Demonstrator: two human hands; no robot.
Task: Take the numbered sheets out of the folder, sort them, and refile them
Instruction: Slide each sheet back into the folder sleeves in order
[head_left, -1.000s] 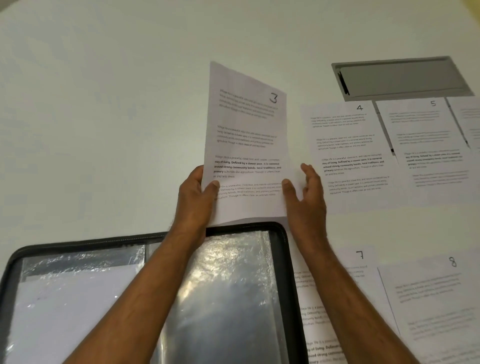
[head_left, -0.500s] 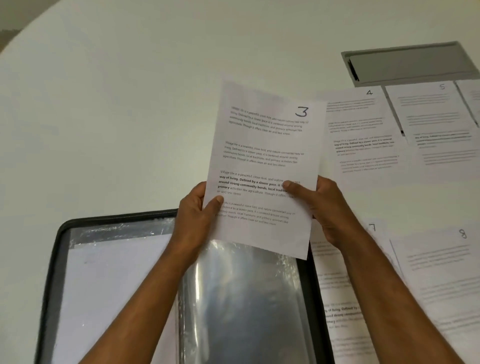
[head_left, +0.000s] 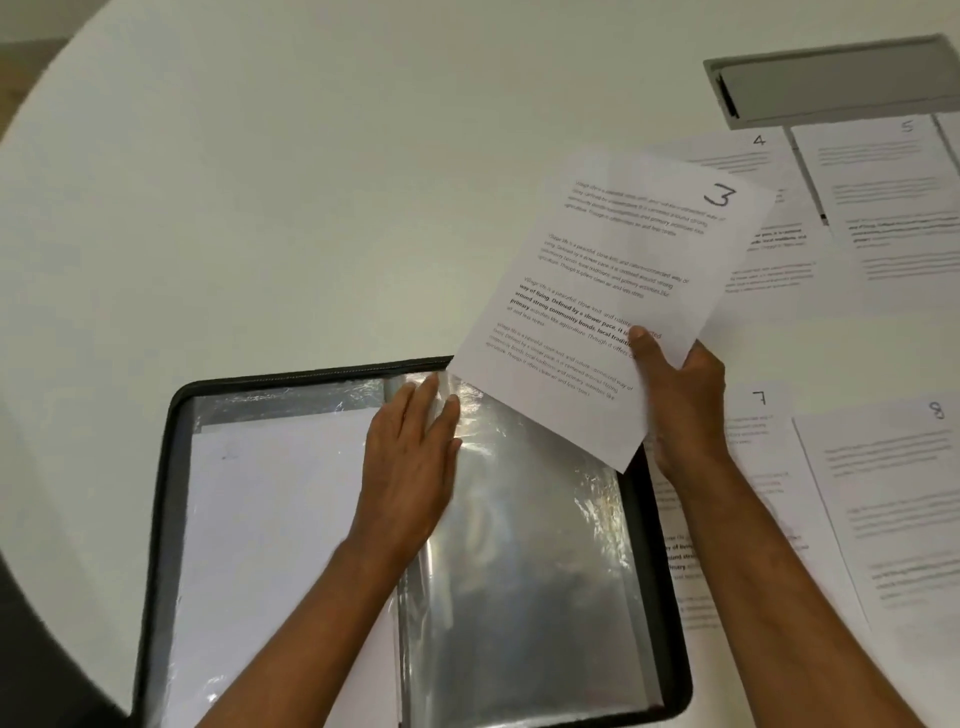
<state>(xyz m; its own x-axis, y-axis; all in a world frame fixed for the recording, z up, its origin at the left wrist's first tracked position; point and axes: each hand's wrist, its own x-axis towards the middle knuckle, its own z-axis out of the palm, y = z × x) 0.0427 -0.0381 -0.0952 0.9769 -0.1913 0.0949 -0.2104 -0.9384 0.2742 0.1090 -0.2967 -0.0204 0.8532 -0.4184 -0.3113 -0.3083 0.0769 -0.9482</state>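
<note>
So we're mid-refile here, I'd say. The folder (head_left: 166, 519) lies open at about 6 o'clock on the white table (head_left: 260, 182), and its left page already has a white sheet (head_left: 270, 519) in the sleeve, blank side or too washed out to read a number. My guess is the early numbers are already in and this is the third one going back, but I can't confirm that from the glare.

The right hand (head_left: 680, 400) pinches sheet 3 (head_left: 613, 291) near its lower edge, thumb on top and fingers curled behind it, holding it tilted in the air just above the folder's 1 o'clock corner. The left hand (head_left: 410, 462) lies flat with straight fingers on the clear plastic sleeve (head_left: 519, 545) near the spine, looks like it's feeling for the opening.

Still out on the table, all on the right side:
- sheet 4 (head_left: 769, 260) at 2 o'clock, partly under sheet 3
- sheet 5 (head_left: 893, 218) just beside it, further right
- sheet 7 (head_left: 748, 467) at 3 o'clock, partly behind the right forearm
- sheet 8 (head_left: 893, 519) at 4 o'clock

That's four numbered sheets lying loose plus one in hand. There's a sliver of another sheet past 5 at the frame edge, number not visible. One grey recessed panel (head_left: 841, 83) sits at 1 o'clock.

So sorting looks done; most of the refiling is left.
</note>
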